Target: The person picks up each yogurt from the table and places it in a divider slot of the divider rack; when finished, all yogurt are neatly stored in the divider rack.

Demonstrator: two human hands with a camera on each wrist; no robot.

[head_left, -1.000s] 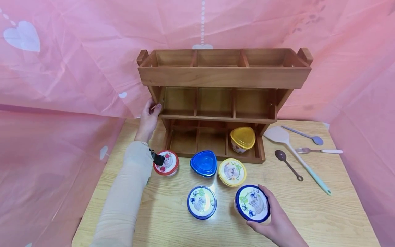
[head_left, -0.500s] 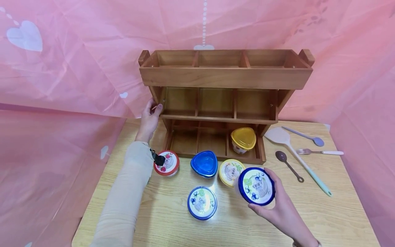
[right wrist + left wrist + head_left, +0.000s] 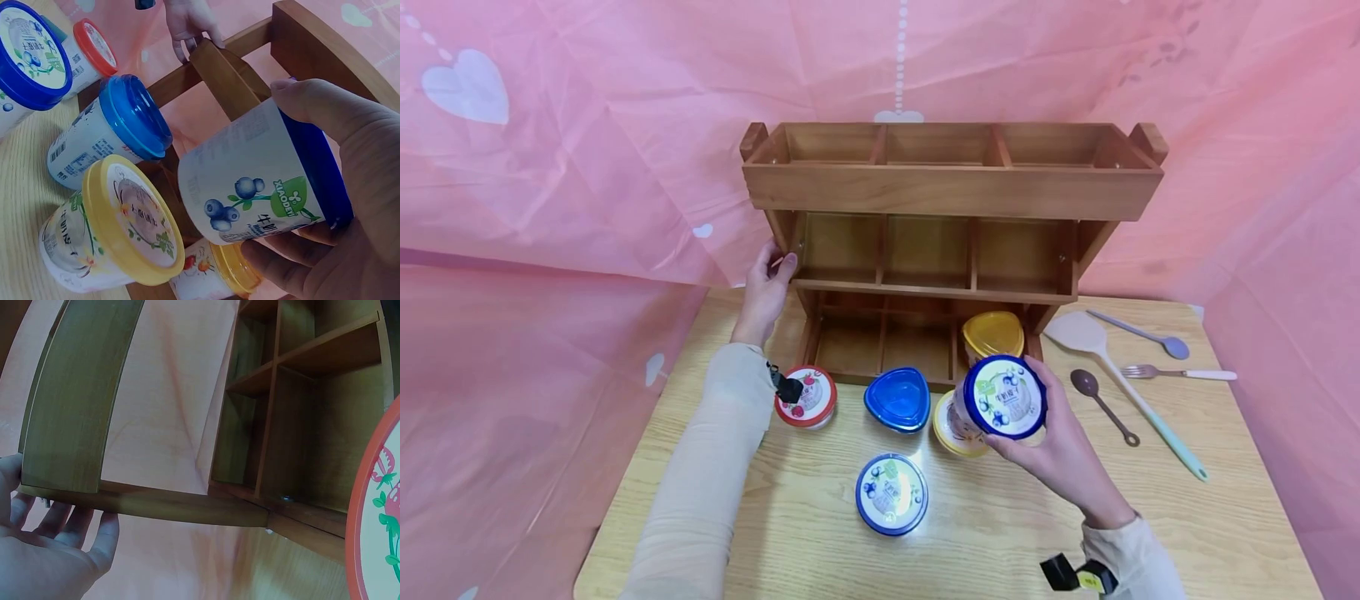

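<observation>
My left hand [image 3: 765, 292] grips the left side of a brown wooden three-tier rack [image 3: 947, 190], at the middle shelf's end; the left wrist view shows thumb and fingers around that wooden edge. In my right hand [image 3: 1067, 454] is a white tub with a dark blue lid and blueberry print [image 3: 250, 181], pinched between thumb and fingers near the lid. It is raised above the table, tilted, and overlaps a yellow-lidded round tub [image 3: 951, 429]. Just behind it, a tub with a clear yellow lid [image 3: 992, 333] sits in the rack's bottom right compartment.
On the table stand a red-lidded tub [image 3: 805, 396], a blue triangular-lidded tub [image 3: 897, 400] and another blueberry tub [image 3: 891, 494]. At right lie a spatula [image 3: 1078, 332], brown spoon [image 3: 1084, 383], fork [image 3: 1180, 372] and purple-grey spoon [image 3: 1175, 346]. Pink cloth [image 3: 587, 167] hangs behind.
My right hand has lifted the blueberry tub and carried it away from me toward the rack's bottom right, now partly covering both yellow-lidded tubs. The left hand stays at the rack.
</observation>
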